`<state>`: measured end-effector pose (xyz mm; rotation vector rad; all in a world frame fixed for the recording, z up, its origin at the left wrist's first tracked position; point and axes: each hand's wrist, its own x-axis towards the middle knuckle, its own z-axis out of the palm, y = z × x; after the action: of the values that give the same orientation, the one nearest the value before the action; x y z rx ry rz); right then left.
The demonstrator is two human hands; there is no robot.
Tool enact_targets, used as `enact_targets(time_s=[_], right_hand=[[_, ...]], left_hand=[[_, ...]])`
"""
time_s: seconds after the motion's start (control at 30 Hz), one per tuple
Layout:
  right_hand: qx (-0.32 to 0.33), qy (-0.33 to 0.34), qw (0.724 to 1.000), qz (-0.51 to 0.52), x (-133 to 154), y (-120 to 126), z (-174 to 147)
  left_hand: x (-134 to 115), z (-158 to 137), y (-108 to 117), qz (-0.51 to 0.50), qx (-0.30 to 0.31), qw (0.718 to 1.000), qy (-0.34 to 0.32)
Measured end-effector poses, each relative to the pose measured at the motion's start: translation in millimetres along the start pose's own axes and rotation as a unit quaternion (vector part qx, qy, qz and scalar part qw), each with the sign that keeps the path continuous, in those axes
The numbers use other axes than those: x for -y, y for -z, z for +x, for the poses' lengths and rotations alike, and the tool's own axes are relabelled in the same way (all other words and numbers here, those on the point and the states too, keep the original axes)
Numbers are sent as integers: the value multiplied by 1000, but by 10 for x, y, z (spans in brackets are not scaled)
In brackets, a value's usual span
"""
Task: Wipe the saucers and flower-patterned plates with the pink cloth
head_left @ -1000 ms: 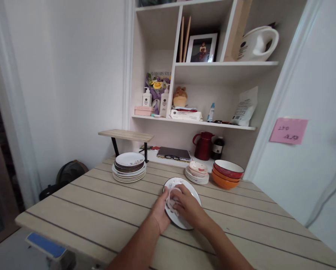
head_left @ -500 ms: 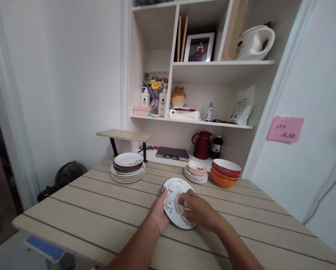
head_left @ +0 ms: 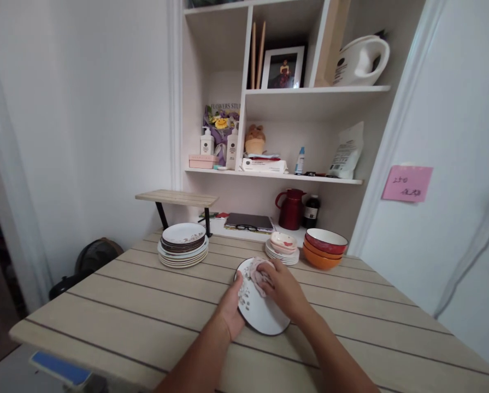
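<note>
A white plate [head_left: 264, 316] with a dark rim and a floral print is tilted toward me above the slatted table. My left hand [head_left: 231, 305] grips its left edge, thumb on the face and the other fingers behind it. Bunched in my right hand [head_left: 283, 286] is a pale pinkish cloth [head_left: 259, 277], pressed against the upper part of the plate. My right fingertips are partly hidden in the cloth's folds.
On the table [head_left: 146, 305] stand a plate stack [head_left: 183, 248] at left, small dishes on saucers [head_left: 283, 248], and nested bowls [head_left: 325, 248] at right. A small raised shelf [head_left: 176, 197] rises behind the plates. Farther back are a red jug [head_left: 291, 210] and a laptop [head_left: 249, 221].
My right hand and the cloth have moved from the plate's lower right up to its top. My left hand keeps its hold on the plate. The camera view has shifted slightly.
</note>
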<state>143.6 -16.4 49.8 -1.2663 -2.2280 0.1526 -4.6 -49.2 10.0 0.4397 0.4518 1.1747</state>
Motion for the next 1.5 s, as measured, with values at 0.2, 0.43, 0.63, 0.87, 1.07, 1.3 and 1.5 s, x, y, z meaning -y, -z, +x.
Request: enact_targets(time_s=[0.2,0.43,0.63,0.87,1.07,1.3,1.5], right_hand=[[121,-28,992,10,-88,145,-205],[169,67,978,105,222,42,-183],[4,60,997,38,228,-93,5],[12,-52,998,-24,-32,33,-64],[121,-42,992,-5,5,99,-197],[110,57,990,66,279,-56,-116],[-25,22,998,-53,174,-65,44]], left_hand=[[-5,-28,-6,3,6,1000,12],[-22,4,-1,9,-2,1000,3],[-20,29,-5,7,-5,1000,-8],[-20,-10,-15,11,2,1000,13],[-10,-27,-2,13,1,1000,14],[-10,-3,-8,15,-7,1000,-9],[-10,5,-28,9,0,1000,-10]])
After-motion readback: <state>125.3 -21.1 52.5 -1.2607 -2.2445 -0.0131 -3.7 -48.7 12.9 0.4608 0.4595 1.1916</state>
